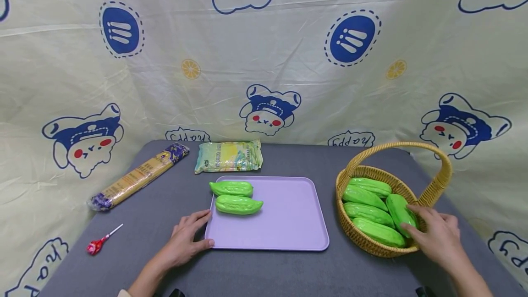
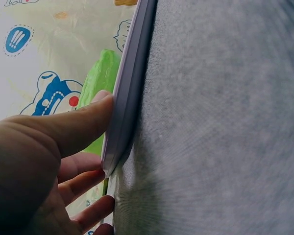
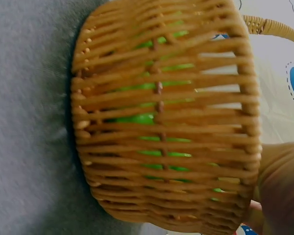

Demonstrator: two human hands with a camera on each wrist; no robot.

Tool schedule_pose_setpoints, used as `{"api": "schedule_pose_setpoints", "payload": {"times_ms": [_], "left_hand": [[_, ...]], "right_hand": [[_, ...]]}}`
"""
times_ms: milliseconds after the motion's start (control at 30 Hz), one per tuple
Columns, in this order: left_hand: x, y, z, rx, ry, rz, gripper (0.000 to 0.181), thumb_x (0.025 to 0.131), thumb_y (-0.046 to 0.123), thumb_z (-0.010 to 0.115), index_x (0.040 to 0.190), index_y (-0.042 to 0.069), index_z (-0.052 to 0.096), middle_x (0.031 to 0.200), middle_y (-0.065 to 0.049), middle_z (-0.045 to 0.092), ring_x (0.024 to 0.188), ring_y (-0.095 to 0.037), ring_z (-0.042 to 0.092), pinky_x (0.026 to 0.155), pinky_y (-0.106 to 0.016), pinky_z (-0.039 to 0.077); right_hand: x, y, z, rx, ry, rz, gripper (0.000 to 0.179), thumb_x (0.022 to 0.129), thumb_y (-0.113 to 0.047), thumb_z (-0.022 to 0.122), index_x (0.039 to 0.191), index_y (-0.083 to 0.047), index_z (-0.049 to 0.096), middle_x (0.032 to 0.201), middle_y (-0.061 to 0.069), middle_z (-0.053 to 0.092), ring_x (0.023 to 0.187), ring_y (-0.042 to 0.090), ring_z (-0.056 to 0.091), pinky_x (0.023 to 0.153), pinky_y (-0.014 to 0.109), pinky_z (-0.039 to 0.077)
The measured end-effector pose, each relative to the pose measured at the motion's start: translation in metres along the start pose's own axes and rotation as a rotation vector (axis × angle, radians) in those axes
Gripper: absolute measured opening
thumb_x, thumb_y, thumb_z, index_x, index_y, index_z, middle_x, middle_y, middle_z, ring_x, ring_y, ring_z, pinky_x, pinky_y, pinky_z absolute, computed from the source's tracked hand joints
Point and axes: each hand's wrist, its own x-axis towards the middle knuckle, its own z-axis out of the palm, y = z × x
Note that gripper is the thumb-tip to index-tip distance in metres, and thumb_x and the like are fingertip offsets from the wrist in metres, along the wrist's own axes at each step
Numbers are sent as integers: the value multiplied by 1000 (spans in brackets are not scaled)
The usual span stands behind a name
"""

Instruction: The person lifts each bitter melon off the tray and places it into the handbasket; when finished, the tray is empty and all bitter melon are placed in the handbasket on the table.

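Note:
Two green bitter melons (image 1: pixel 239 205) lie side by side at the upper left of a lilac tray (image 1: pixel 284 214). My left hand (image 1: pixel 185 239) touches the tray's left edge, thumb and fingers spread and fairly straight; the left wrist view shows the thumb (image 2: pixel 85 122) against the rim. On the right, my right hand (image 1: pixel 439 233) reaches into a wicker basket (image 1: pixel 354 237), thumb and fingers about the rightmost bitter melon (image 1: pixel 399 212). Several more bitter melons (image 1: pixel 367 213) fill the basket. In the right wrist view the basket wall (image 3: pixel 161 122) hides the fingertips.
A noodle packet (image 1: pixel 140 178) lies slanted at the back left, beside a green wipes pack (image 1: pixel 228 156) behind the tray. A red lollipop (image 1: pixel 96 245) lies at the front left. The basket's tall handle (image 1: pixel 396 145) arches over its opening. A printed cloth hangs behind the grey table.

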Motion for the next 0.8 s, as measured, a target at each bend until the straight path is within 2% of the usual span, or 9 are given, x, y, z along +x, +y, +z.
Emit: {"api": "schedule_pose_setpoints", "payload": {"times_ms": [267,467,667,800], "left_hand": [[0,0,0,-1,-6,0,69,79,34,73,138,10,48,145,-5,44,125,-29,39,96,-52,28],[0,0,0,-10,-8,-9,70,78,34,73,138,9,48,145,-6,44,127,-30,38,97,-55,27],[0,-1,1,-10,17,31,67,78,30,74,136,8,50,143,-6,46,124,-29,40,95,-52,28],[0,-1,1,-15,22,41,67,78,29,74,136,7,50,143,-6,47,123,-28,40,94,-50,28]], "right_hand": [[4,9,1,26,-54,-69,53,84,-24,70,123,7,53,125,35,49,108,51,42,87,60,18],[7,11,3,35,-89,-90,57,82,-23,72,124,9,51,127,36,47,108,53,43,88,60,18],[8,12,2,41,-127,-66,59,83,-25,71,125,10,49,128,37,45,110,54,42,88,61,17],[8,10,2,42,-115,-59,59,83,-26,71,125,9,49,129,37,44,109,53,42,88,60,17]]}}
